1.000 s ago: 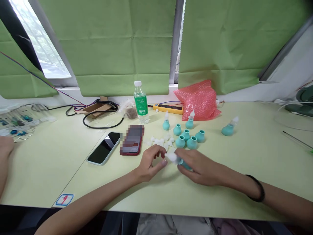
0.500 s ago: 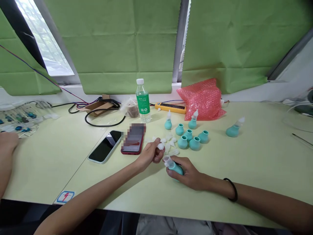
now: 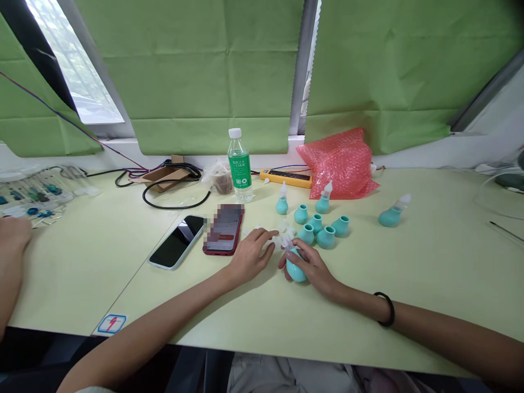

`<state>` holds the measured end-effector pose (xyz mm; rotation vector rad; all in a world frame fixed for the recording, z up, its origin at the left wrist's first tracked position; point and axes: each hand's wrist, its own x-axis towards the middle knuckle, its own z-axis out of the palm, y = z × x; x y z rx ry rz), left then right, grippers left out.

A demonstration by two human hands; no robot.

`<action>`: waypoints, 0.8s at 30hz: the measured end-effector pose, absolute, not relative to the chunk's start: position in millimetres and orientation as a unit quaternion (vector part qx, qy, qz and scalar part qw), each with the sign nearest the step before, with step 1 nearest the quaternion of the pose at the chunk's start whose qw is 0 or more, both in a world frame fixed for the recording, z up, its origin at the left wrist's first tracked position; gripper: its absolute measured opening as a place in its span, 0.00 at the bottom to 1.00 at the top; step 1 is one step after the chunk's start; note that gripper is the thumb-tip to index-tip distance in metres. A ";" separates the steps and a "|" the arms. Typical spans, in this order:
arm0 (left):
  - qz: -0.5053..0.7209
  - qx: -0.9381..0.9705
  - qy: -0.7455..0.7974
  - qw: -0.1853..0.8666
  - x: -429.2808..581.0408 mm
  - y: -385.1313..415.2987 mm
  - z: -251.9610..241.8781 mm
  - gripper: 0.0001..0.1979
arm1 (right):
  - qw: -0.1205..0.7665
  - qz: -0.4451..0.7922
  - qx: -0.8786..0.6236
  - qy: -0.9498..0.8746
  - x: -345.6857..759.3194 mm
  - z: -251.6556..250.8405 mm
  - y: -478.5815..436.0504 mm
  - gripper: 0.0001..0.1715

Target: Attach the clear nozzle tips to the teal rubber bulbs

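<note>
A pale yellow-green table (image 3: 429, 284) spreads wide, bare to the right of the hands and toward its near edge. At its far side lies a crumpled pink bubble-wrap bag (image 3: 338, 164). Left of that stands a clear plastic bottle (image 3: 240, 166), its green label's white writing too small to read. The right hand (image 3: 313, 268) curls around a teal rubber bulb (image 3: 295, 271) resting on the table. Just left, the left hand (image 3: 248, 255) lies open, fingertips touching small white translucent tips (image 3: 284, 238).
</note>
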<state>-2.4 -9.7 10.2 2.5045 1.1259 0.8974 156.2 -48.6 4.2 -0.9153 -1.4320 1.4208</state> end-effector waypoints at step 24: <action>0.412 0.798 0.328 0.292 3.7 -23.8 17.8 0.08 | 0.444 0.518 -0.405 -0.609 157.2 1.1 -51.9 0.11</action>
